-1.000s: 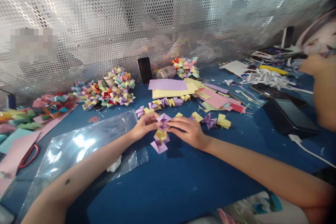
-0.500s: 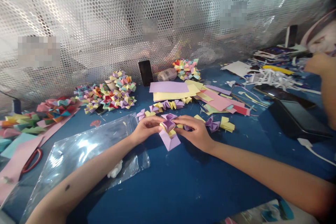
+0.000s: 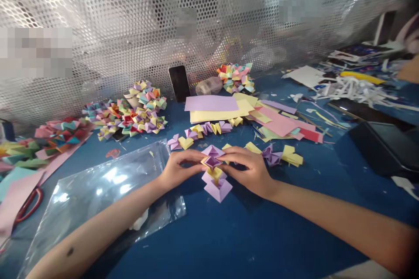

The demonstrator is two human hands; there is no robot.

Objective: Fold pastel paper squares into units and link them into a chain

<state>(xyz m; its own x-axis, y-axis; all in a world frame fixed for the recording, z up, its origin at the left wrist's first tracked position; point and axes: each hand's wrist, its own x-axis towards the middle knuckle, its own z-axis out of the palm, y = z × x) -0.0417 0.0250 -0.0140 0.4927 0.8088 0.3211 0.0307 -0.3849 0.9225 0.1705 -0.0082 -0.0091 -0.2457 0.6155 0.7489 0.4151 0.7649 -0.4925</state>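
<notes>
Between my two hands hangs a chain of folded paper pieces [image 3: 218,188], purple and yellow, stacked one below another over the blue table. My left hand [image 3: 178,168] pinches its upper part from the left with thumb and fingers. From the right, my right hand [image 3: 250,168] pinches the same upper part. Behind my hands lies a row of folded purple and yellow pieces [image 3: 207,129]. More of them, such as a purple piece [image 3: 271,155] and a yellow piece [image 3: 292,156], rest just right of my right hand.
A clear plastic bag [image 3: 98,192] lies under my left forearm, with red-handled scissors [image 3: 31,204] farther left. Coloured paper sheets [image 3: 212,103], a propped phone [image 3: 179,83] and folded-paper clusters [image 3: 134,113] stand behind. A black device [image 3: 386,148] sits at right; another person's hand shows at the far right edge.
The folded chain has tilted so its lower pieces spread out and hang lower, nearer me. Both hands keep their pinch on it. The camera view has shifted slightly.
</notes>
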